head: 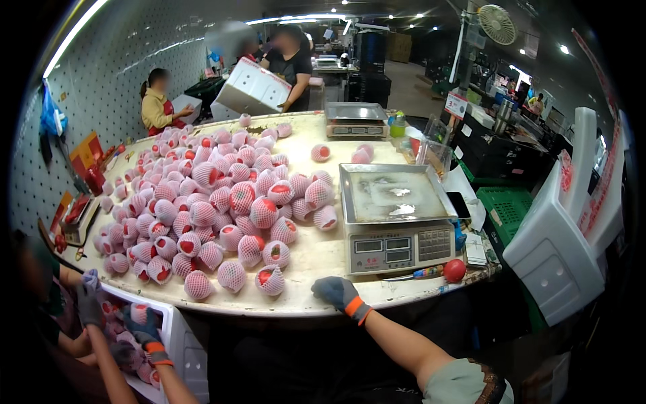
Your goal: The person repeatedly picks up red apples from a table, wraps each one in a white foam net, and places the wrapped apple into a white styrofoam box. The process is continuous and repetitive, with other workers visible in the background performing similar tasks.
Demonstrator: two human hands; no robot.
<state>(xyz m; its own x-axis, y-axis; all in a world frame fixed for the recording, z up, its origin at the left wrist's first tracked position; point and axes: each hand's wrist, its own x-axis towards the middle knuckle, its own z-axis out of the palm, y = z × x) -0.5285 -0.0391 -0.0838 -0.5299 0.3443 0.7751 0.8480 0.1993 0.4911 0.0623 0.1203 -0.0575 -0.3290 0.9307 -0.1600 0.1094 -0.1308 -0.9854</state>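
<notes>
My left hand (144,328), in a blue-grey glove with an orange cuff, is over an open white foam box (174,323), its fingers around a red fruit in pink foam netting (139,313). More netted fruit fills the box below. My right hand (335,293), gloved alike, rests curled on the table's front edge; nothing shows in it. A large heap of netted red fruit (202,214), apparently tomatoes, covers the table's left and middle. Right of it stands a digital scale (398,247) with a bare metal pan (396,194). A knife (421,273) and an unwrapped red fruit (454,270) lie before the scale.
A co-worker's gloved hand (90,303) is at the box's left side. Behind the table, one person holds a white foam box (255,88); another, in yellow (156,108), is further left. A second scale (356,121) stands at the back. Foam boxes (555,252) and a green crate (504,207) are right.
</notes>
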